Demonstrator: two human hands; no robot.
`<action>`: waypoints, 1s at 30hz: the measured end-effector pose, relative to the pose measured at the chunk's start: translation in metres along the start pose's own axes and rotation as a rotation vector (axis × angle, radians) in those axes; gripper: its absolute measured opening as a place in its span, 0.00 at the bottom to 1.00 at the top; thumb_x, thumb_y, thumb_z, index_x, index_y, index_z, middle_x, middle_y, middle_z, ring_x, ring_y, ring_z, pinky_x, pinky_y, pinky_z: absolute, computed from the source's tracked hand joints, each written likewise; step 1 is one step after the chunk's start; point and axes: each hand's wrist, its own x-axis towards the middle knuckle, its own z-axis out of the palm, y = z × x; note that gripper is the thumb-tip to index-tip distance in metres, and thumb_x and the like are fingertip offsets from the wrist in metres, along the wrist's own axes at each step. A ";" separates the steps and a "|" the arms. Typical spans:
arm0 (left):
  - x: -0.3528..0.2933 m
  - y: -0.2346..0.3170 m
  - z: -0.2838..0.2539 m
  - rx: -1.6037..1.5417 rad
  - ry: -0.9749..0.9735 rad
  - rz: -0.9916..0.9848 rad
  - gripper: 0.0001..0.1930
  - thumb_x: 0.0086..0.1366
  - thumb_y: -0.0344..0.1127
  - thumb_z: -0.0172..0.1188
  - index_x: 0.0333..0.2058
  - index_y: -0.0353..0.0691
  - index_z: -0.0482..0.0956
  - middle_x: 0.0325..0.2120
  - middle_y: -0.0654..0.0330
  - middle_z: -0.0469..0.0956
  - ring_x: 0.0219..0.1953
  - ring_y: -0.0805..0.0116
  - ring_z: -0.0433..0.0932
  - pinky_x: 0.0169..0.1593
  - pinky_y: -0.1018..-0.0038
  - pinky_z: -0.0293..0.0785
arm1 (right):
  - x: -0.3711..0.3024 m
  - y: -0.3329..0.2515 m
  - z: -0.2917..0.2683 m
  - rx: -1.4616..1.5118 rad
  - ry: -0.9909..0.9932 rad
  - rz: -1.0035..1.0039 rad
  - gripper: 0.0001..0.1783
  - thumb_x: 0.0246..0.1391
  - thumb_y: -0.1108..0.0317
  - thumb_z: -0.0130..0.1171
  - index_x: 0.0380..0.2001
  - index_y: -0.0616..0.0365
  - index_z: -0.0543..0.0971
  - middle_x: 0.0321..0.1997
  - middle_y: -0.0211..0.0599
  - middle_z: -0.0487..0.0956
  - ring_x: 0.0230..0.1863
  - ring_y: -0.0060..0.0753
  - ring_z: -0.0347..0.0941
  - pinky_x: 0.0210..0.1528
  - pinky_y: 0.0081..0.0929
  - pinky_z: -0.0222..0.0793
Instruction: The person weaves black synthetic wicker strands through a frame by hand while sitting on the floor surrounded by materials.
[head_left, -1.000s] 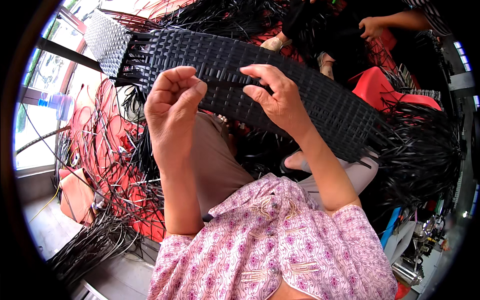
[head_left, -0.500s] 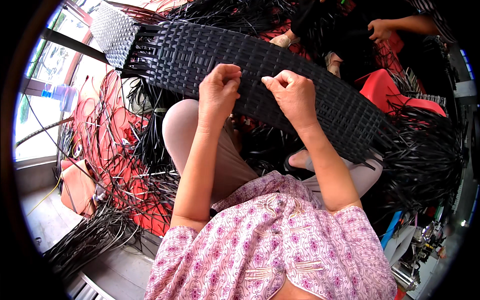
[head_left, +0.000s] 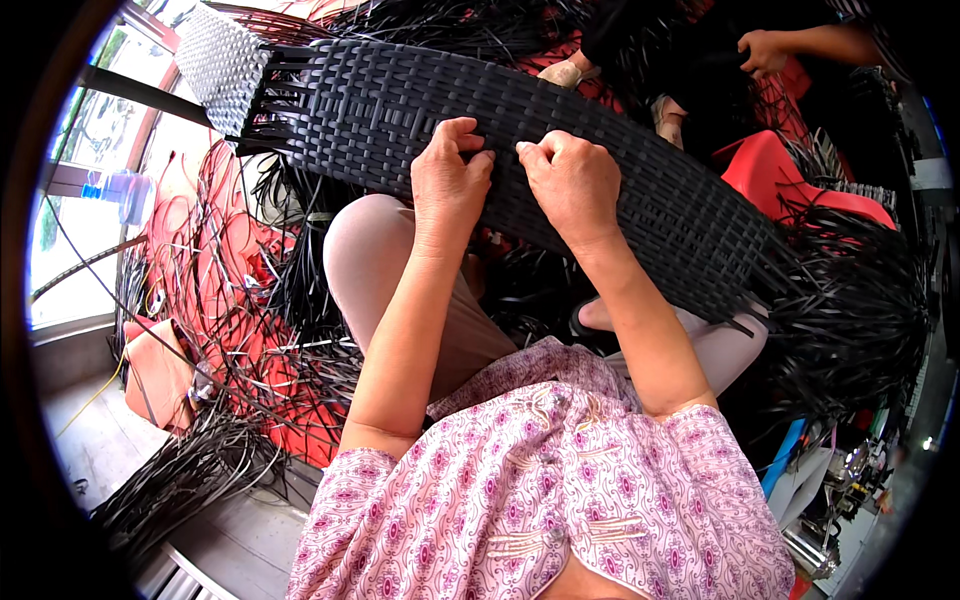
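A long dark grey panel of woven plastic strips [head_left: 350, 115] slants from upper left to lower right in front of my knees. Over its middle, my left hand [head_left: 450, 180] is closed, thumb and fingers curled toward each other. Close by on the right, my right hand [head_left: 578, 190] is also closed, its fingertips pressed together near the weave. Anything thin pinched in either hand is too small to make out. Loose strip ends stick out of the panel's right end, and a light grey woven section [head_left: 225, 70] adjoins its left end.
Bundles of black strips [head_left: 840, 290] spread at the right, beside a red plastic seat [head_left: 765, 175]. More loose strips [head_left: 190, 480] lie at lower left on red sheeting. Another person's hand [head_left: 765, 52] shows at upper right. A window [head_left: 100, 150] stands at the left.
My hands have drawn a little nearer to each other, the left shifting right and the right shifting slightly left. The panel has barely moved.
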 end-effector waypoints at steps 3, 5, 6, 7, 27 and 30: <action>0.004 -0.015 0.008 0.072 0.063 0.087 0.20 0.55 0.28 0.65 0.48 0.35 0.77 0.37 0.52 0.84 0.38 0.56 0.84 0.44 0.67 0.79 | 0.001 0.000 0.000 -0.056 -0.026 -0.002 0.18 0.55 0.55 0.65 0.22 0.59 0.83 0.19 0.45 0.80 0.25 0.51 0.81 0.31 0.42 0.76; 0.003 -0.013 0.010 0.074 0.068 0.079 0.20 0.54 0.28 0.66 0.48 0.36 0.77 0.37 0.52 0.85 0.41 0.54 0.84 0.47 0.66 0.78 | 0.003 -0.001 -0.002 -0.075 -0.055 0.020 0.18 0.56 0.54 0.65 0.24 0.58 0.84 0.20 0.46 0.81 0.27 0.52 0.81 0.33 0.43 0.77; 0.003 -0.011 0.009 0.079 0.068 0.085 0.20 0.55 0.28 0.65 0.48 0.36 0.77 0.37 0.52 0.85 0.41 0.54 0.84 0.47 0.66 0.78 | 0.004 -0.002 -0.003 -0.086 -0.063 0.010 0.18 0.56 0.53 0.65 0.24 0.58 0.84 0.21 0.47 0.81 0.28 0.53 0.81 0.33 0.43 0.77; 0.003 -0.012 0.008 0.085 0.067 0.092 0.20 0.55 0.28 0.65 0.48 0.35 0.77 0.37 0.52 0.85 0.41 0.54 0.84 0.47 0.66 0.78 | 0.003 -0.002 -0.002 -0.098 -0.070 0.000 0.18 0.56 0.53 0.65 0.25 0.58 0.84 0.22 0.48 0.82 0.28 0.53 0.81 0.34 0.43 0.77; -0.003 0.003 0.016 0.494 0.070 0.297 0.21 0.63 0.31 0.56 0.54 0.32 0.70 0.41 0.45 0.81 0.35 0.46 0.83 0.42 0.58 0.79 | -0.001 0.005 -0.007 0.047 -0.043 0.029 0.17 0.56 0.55 0.65 0.23 0.58 0.82 0.21 0.49 0.81 0.28 0.53 0.81 0.33 0.44 0.78; -0.002 0.003 0.017 0.504 0.062 0.294 0.21 0.63 0.31 0.56 0.54 0.32 0.70 0.40 0.45 0.82 0.35 0.46 0.83 0.42 0.58 0.79 | -0.002 0.006 -0.004 0.042 -0.029 0.033 0.17 0.56 0.55 0.64 0.23 0.58 0.82 0.21 0.49 0.81 0.27 0.53 0.81 0.33 0.44 0.77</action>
